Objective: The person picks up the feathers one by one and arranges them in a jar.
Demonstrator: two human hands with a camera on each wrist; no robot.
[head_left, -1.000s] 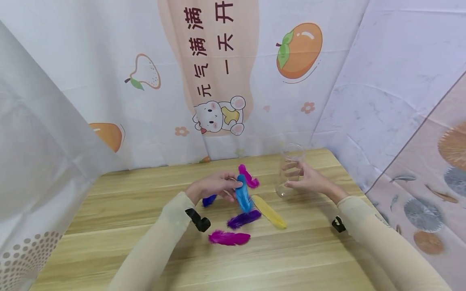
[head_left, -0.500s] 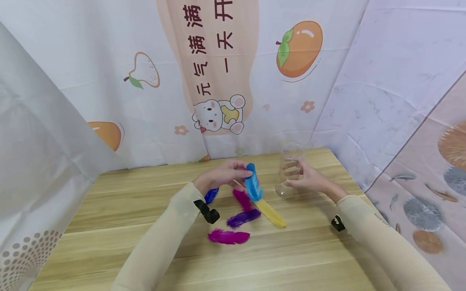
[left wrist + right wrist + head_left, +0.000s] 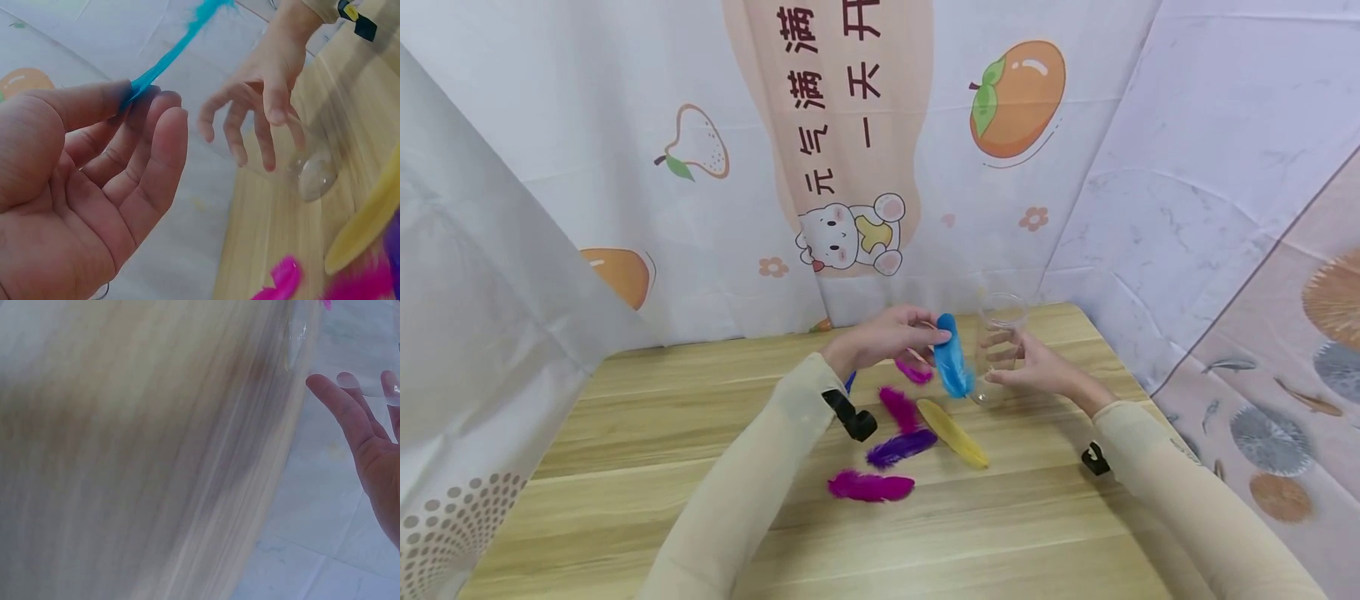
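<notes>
Between thumb and fingertips, my left hand (image 3: 895, 337) pinches a blue feather (image 3: 953, 358) by its upper end, the fluffy part hanging down beside a tall clear cup (image 3: 1002, 313). In the left wrist view, the thumb and index finger grip the blue feather (image 3: 167, 59) at its narrow end. The cup stands on the table, with my right hand (image 3: 1039, 367) curled round it from the right. Through its wall the right fingers show. A yellow feather (image 3: 953, 433), a purple feather (image 3: 901, 448) and a magenta feather (image 3: 871, 487) lie nearer me.
Two more pink feathers lie near the left hand, a middle one (image 3: 899, 408) and a farther one (image 3: 915, 371). A dark blue feather (image 3: 850, 382) is mostly hidden by the left sleeve. The wooden table (image 3: 1000, 533) ends at a printed curtain (image 3: 715, 250).
My left hand has carried the blue feather rightward and away from me, close to the cup. A magenta feather beneath it has come into view. The right hand has stayed on the cup.
</notes>
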